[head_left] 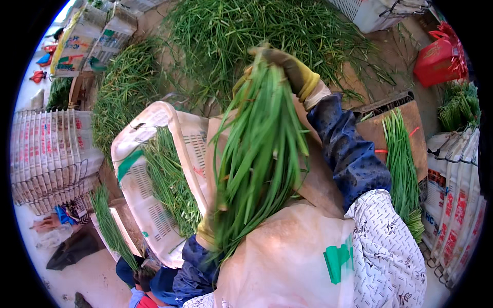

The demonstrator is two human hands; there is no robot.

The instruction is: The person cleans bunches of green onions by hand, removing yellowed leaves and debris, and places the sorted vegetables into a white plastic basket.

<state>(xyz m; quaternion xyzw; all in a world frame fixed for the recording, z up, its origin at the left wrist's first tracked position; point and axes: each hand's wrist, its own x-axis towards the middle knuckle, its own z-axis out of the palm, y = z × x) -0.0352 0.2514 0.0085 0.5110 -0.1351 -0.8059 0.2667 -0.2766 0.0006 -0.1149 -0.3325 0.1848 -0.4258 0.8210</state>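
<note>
A loose bunch of long green chives (263, 149) hangs in front of me, leaf tips toward my lap. My right hand (282, 64), in a dark and yellow glove, is closed round its far, stem end. My left hand (206, 233), in a yellowish glove, is at the lower left of the leaves; its fingers are hidden behind them. A pale sheet (287, 256) with green tape covers my lap. Left of the bunch stands a white plastic crate (138, 192) holding more chives (172, 179). On a brown board (374, 134) at my right lies a neat bundle of chives (400, 159).
Heaped chives (246, 31) cover the floor ahead. Stacked white crates stand at the left (56, 143) and right (454, 200). A red container (436, 61) sits at the far right. At lower left, another person's hand (144, 277) is by upright chives (114, 228).
</note>
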